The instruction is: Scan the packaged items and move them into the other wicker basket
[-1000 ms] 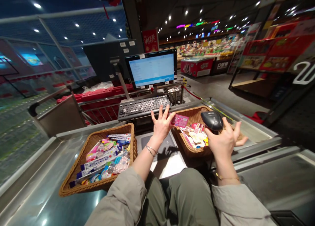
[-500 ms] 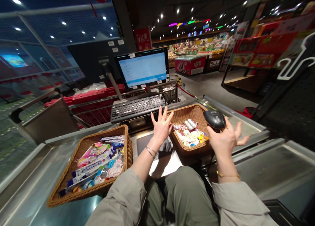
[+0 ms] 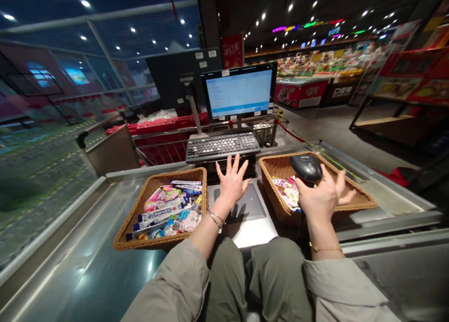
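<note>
The right hand (image 3: 318, 191) has the black scanner (image 3: 306, 168), and some of its fingers stick out to the side. The thumb and a finger or so seem to do most of the work, so I think the scanner could twist or slip if that grip gets loose. It is up over the right basket (image 3: 269, 186), so a drop would likely land on the small packs (image 3: 286, 191) in there. If the wrist dips, the scanner or the loose fingers might bump the rim.

The left hand (image 3: 231, 184) is spread wide with nothing in it. It is over the flat grey thing (image 3: 257, 205), near the keyboard (image 3: 222, 146). If it goes too far forward, its fingertips may hit keys by mistake. The two hands are well apart.

The scanner's fat head is long from side to side. Its left end is a bit higher and farther away, and its right end is by the fingers. The grip part is mostly hidden. I think the front points left, but I can't see its window.
</note>
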The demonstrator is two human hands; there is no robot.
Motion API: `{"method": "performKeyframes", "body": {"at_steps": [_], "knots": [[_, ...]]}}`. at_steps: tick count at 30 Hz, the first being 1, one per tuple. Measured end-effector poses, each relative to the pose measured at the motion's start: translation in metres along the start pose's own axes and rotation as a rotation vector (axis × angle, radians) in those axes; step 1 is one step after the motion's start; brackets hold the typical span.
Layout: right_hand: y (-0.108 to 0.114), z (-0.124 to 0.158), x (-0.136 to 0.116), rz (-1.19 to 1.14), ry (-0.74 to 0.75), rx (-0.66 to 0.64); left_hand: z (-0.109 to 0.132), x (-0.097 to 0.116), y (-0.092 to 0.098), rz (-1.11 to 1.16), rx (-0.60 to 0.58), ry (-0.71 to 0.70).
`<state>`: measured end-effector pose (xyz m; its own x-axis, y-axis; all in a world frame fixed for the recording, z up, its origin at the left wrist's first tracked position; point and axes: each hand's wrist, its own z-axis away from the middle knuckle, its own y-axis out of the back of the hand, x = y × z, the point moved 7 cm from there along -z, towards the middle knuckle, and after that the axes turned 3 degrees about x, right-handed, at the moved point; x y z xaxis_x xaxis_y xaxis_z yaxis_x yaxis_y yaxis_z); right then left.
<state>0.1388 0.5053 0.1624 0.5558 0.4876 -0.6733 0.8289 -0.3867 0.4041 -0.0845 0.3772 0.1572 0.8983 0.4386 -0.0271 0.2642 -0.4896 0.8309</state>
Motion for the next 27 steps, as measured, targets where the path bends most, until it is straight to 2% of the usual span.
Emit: {"method": "performKeyframes", "body": {"at_steps": [3,7,12,19,23,27], "knots": [[-0.006,0.007,-0.022,-0.047,-0.014,0.014,0.011,-0.027,0.007,-0.034,-0.003,0.047],[-0.022,0.017,-0.055,-0.091,0.037,-0.051,0.027,-0.068,0.017,-0.077,-0.005,0.112],[-0.046,0.035,-0.083,-0.117,0.103,-0.119,0.049,-0.124,0.027,-0.149,-0.037,0.207],[-0.073,0.059,-0.105,-0.148,0.182,-0.178,0.077,-0.188,0.036,-0.235,-0.128,0.325],[-0.082,0.066,-0.113,-0.128,0.203,-0.222,0.083,-0.213,0.038,-0.279,-0.136,0.294],[-0.09,0.073,-0.116,-0.111,0.211,-0.245,0.084,-0.234,0.03,-0.27,-0.183,0.249]]}}
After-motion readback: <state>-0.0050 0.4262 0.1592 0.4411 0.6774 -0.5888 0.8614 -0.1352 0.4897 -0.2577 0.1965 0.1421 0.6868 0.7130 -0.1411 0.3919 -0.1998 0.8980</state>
